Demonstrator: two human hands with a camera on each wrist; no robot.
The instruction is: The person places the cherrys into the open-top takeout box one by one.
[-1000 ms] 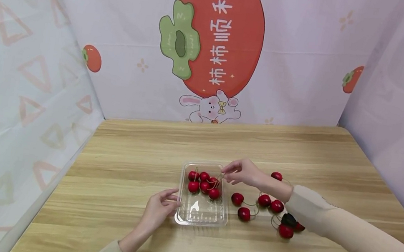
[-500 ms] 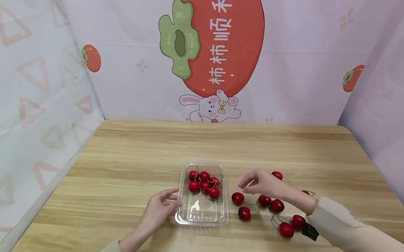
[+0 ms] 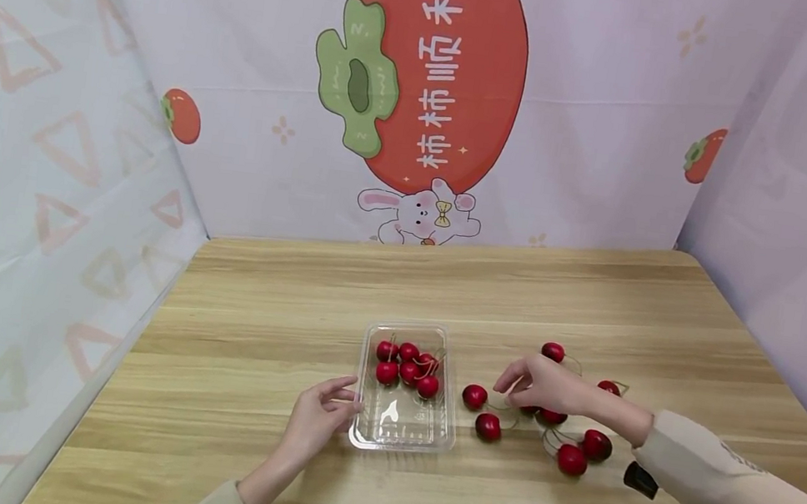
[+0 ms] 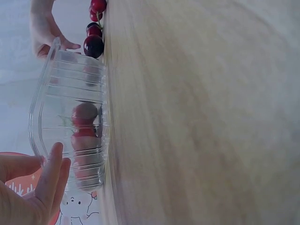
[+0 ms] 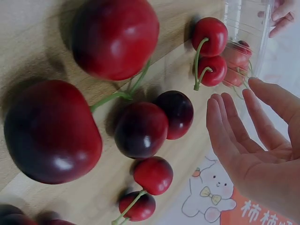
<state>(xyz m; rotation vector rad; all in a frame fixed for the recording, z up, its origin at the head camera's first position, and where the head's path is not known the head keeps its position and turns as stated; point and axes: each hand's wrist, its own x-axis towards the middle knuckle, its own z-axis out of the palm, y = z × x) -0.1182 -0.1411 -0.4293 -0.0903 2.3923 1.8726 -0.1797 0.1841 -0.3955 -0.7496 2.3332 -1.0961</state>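
Note:
A clear plastic box stands on the table with several red cherries gathered toward its far end, stems up. At its left side my left hand touches the rim with fairly straight fingers, seen close in the left wrist view beside the ribbed wall. My right hand hovers over the loose cherries right of the box, holding nothing; its fingers are loosely bent in the right wrist view. Nearest to it are a cherry and a darker cherry. The hand partly hides other cherries beneath it.
More stemmed cherries lie farther right, among them a front cherry and a back cherry. The wooden table meets a printed cloth backdrop behind, with cloth at both sides.
My right hand has moved from the box's right edge to the right and toward me, above the loose cherries. The left hand and the box stay in place.

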